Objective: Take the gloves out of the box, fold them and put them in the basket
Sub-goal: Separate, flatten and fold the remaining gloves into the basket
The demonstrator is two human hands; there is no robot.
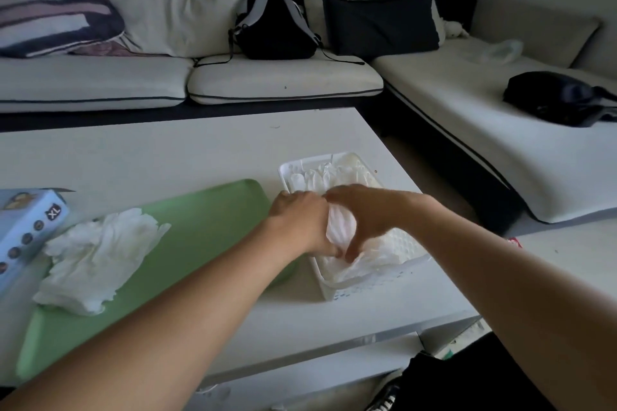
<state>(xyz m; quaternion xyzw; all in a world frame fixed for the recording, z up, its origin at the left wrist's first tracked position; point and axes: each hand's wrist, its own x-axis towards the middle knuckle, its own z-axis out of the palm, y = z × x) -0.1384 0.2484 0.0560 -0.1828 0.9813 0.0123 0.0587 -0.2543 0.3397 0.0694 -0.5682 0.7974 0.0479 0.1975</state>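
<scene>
A white plastic basket [337, 289] stands on the white table, right of centre, with several folded white gloves [320, 175] in its far end. Over the basket's near half, my left hand [300, 220] and my right hand [364, 210] both grip a folded white glove [339, 227] between them, thumbs and fingertips curled round it. A loose pile of white gloves [96, 253] lies on the green tray [207, 217] at the left. The light blue glove box [26, 230], marked XL, sits at the far left edge.
The white table [167, 150] has a lower shelf toward me. Behind it runs a cream corner sofa [283, 83] with cushions, a black backpack [273, 27] and a black bag [557, 97]. My shoe shows at the bottom right.
</scene>
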